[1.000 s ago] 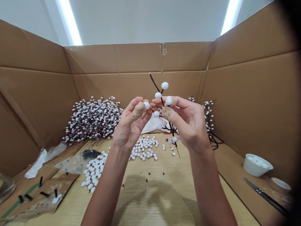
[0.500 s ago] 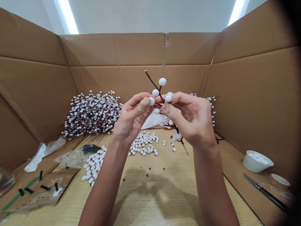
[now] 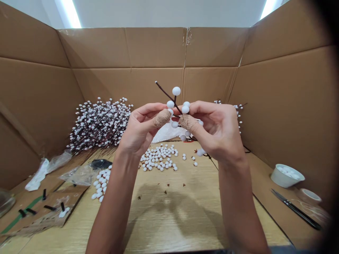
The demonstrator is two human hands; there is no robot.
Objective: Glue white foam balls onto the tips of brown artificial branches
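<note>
A dark artificial branch (image 3: 166, 93) with white berries is held up in front of me, its bare tip pointing up and left. My right hand (image 3: 214, 127) pinches the stem between a tape-wrapped thumb and the fingers. With its wrapped thumb and fingertips closed, my left hand (image 3: 147, 127) grips a white berry (image 3: 171, 112) at a side twig, partly hidden by the thumb. Other white berries (image 3: 176, 91) sit on twigs above and around the fingers. The branch's lower end passes behind my right hand.
Loose white berries (image 3: 159, 157) lie on the table, with more (image 3: 100, 185) beside my left forearm. A heap of berry stems (image 3: 100, 123) stands back left. At right are a white bowl (image 3: 287, 175), tweezers (image 3: 296, 209) and a tape roll (image 3: 310, 195). Cardboard walls (image 3: 153, 49) surround the table.
Both hands and the branch have shifted slightly left in view, and the branch tip leans further left. The left thumb now covers more of the berry. The camera view has shifted a little.
</note>
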